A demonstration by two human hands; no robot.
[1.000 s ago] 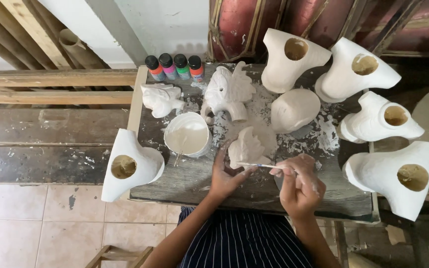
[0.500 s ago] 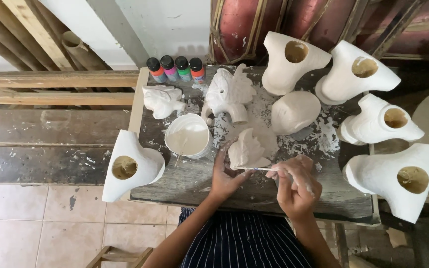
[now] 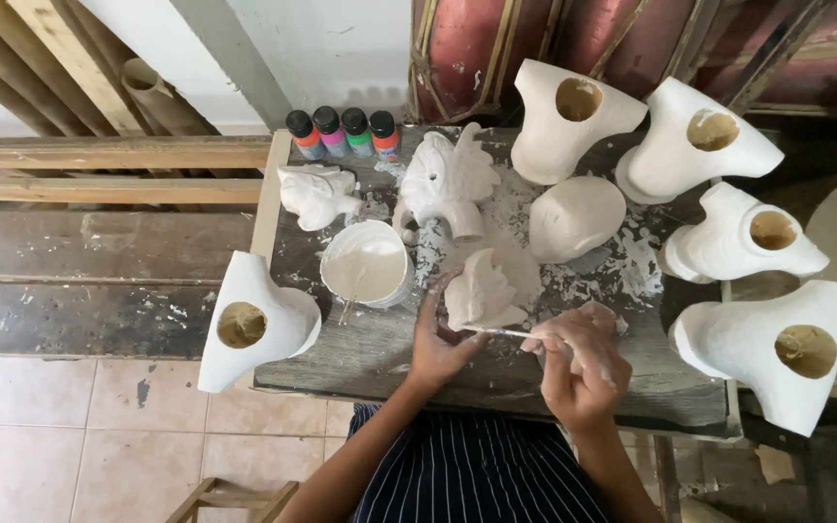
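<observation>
A small white plaster figure with leaf-like ridges stands on the worn grey table. My left hand steadies it from its near left side. My right hand pinches a thin brush whose tip meets the base of the figure. A white bowl of white paint with a stick in it sits just left of the figure.
Three more white figures stand behind, and several large hollow plaster forms ring the table's right side and left corner. Several small paint bottles line the back edge. Wooden planks lie to the left.
The brush and my right hand stay at the figure's base with only slight shifts. The view has barely moved.
</observation>
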